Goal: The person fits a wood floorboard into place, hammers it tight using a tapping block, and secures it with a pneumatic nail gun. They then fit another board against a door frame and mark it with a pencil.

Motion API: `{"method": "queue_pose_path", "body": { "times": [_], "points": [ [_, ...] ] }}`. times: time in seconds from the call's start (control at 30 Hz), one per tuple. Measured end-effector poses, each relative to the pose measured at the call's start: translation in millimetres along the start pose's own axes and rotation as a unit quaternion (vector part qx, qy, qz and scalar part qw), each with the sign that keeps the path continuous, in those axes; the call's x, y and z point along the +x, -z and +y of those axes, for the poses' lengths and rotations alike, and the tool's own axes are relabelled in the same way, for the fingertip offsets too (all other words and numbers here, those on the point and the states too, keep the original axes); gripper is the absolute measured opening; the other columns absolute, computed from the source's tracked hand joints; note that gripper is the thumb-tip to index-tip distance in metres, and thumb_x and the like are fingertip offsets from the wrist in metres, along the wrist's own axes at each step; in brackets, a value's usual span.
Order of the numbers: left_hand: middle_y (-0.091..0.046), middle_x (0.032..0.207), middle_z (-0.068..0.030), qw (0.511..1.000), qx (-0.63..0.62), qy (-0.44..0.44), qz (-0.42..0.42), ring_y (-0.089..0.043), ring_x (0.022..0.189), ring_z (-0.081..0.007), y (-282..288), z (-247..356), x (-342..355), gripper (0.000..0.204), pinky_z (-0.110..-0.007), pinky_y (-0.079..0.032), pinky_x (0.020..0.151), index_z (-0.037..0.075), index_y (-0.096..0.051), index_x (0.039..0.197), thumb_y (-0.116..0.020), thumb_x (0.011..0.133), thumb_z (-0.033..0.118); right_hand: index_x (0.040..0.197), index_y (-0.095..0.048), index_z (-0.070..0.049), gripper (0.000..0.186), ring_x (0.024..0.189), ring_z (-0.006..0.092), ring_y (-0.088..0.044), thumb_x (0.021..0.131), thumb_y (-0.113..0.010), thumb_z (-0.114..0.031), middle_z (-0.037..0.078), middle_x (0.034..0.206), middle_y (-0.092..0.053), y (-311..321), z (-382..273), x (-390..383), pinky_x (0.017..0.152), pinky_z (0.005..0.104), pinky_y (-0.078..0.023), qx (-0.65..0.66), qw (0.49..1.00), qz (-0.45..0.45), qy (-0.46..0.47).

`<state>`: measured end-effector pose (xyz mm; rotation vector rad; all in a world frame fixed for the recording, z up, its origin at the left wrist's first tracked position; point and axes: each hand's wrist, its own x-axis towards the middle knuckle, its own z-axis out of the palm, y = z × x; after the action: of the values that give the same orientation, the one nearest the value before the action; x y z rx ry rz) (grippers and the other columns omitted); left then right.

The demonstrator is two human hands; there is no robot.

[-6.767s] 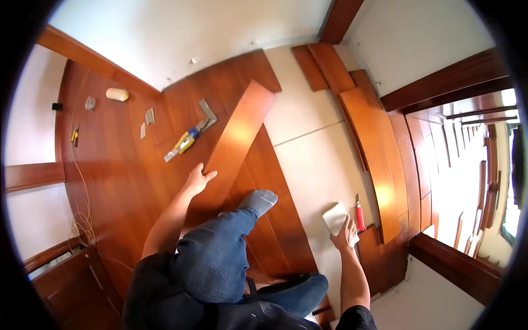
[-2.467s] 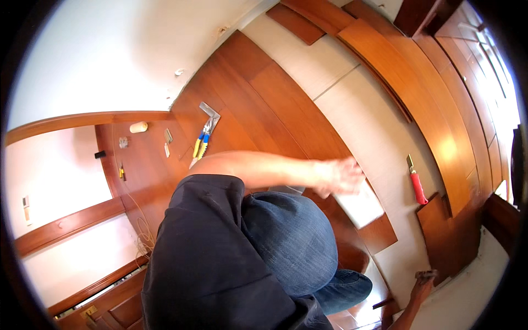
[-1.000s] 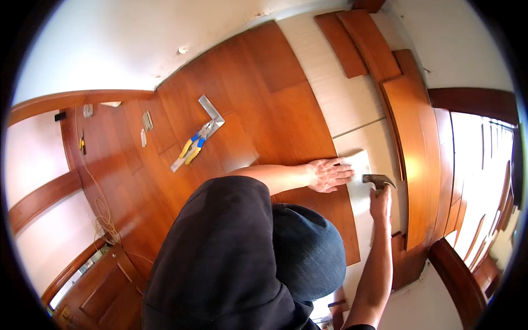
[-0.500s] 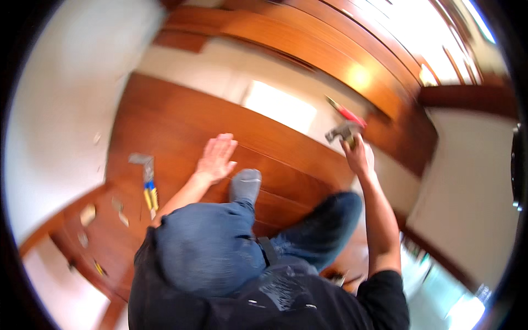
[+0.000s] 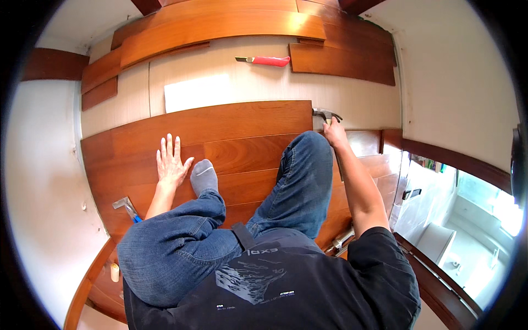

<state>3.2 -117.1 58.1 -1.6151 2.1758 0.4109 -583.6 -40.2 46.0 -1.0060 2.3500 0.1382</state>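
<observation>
L hand (image 5: 171,168) is open, fingers spread, palm down on the laid boards (image 5: 236,151); R hand (image 5: 334,132) is closed round a claw hammer (image 5: 325,115), gripping nr its head. The front plank (image 5: 242,116), reddish-brown, runs from L hand's fingertips across to R hand; hammer face is right at its R end, can't tell if touching. Body parts crowd the space btwn hands: grey-socked foot (image 5: 204,179) just R of L hand, bent R knee (image 5: 311,146) close up against R hand's inner side. Ahead of L hand, past the plank's far edge, lies a white flat block (image 5: 197,93), overexposed, on the pale tile (image 5: 357,99). Red-handled knife (image 5: 269,61) is farther out, ahead & L of R hand, blade end pointing L. Beyond that, loose boards (image 5: 220,26) overlap in a stack; another loose board (image 5: 341,63) lies straight ahead of R hand, w/ a short board (image 5: 100,99) far ahead & L of L hand. Behind L hand, to its L: metal square (image 5: 122,203) w/ a blue-handled tool (image 5: 135,218), partly hidden by L leg. Farther back, a pale roll (image 5: 114,273). Silvery item (image 5: 344,238) behind R hand, nr R upper arm, partly covered, kind unclear. White wall (image 5: 44,132) well L of L hand; doorway w/ white fixtures (image 5: 437,245) behind & R of R hand.
</observation>
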Motion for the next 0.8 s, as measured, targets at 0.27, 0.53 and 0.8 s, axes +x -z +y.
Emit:
{"method": "queue_pose_path", "body": {
  "times": [0.27, 0.53, 0.8],
  "points": [
    [-0.003, 0.179, -0.0111, 1.0, 0.014, 0.003, -0.001, -0.004, 0.165, -0.0324, -5.1, -1.7, 2.6, 0.096, -0.056, -0.018, 0.13, 0.015, -0.016, 0.171, -0.06, 0.099, 0.061, 0.154, -0.043, -0.001, 0.065, 0.127, 0.0482, -0.061, 0.105, -0.055, -0.041, 0.033, 0.135, -0.064, 2.5, 9.1, 1.1, 0.109, 0.0546, -0.048, -0.031, 0.999, -0.004, 0.006],
    [-0.003, 0.179, -0.0112, 0.999, 0.017, 0.001, -0.043, -0.005, 0.164, -0.0326, 10.4, 1.8, 6.3, 0.094, -0.055, -0.02, 0.129, 0.015, -0.016, 0.171, -0.058, 0.101, 0.061, 0.145, -0.051, 0.0, 0.063, 0.125, 0.0494, -0.062, 0.101, -0.061, -0.044, 0.033, 0.133, -0.065, -9.9, 21.6, -4.3, 0.106, 0.0551, -0.049, 0.004, 1.0, 0.014, 0.015],
    [-0.001, 0.178, -0.0132, 0.999, 0.01, -0.006, -0.046, -0.004, 0.164, -0.0343, 14.5, 16.3, 9.5, 0.089, -0.057, -0.019, 0.129, 0.014, -0.014, 0.171, -0.056, 0.104, 0.056, 0.143, -0.05, -0.003, 0.057, 0.118, 0.051, -0.064, 0.104, -0.058, -0.044, 0.034, 0.123, -0.068, 13.0, 44.5, -8.2, 0.099, 0.0581, -0.051, -0.016, 0.998, 0.054, 0.027]
  ]
}}
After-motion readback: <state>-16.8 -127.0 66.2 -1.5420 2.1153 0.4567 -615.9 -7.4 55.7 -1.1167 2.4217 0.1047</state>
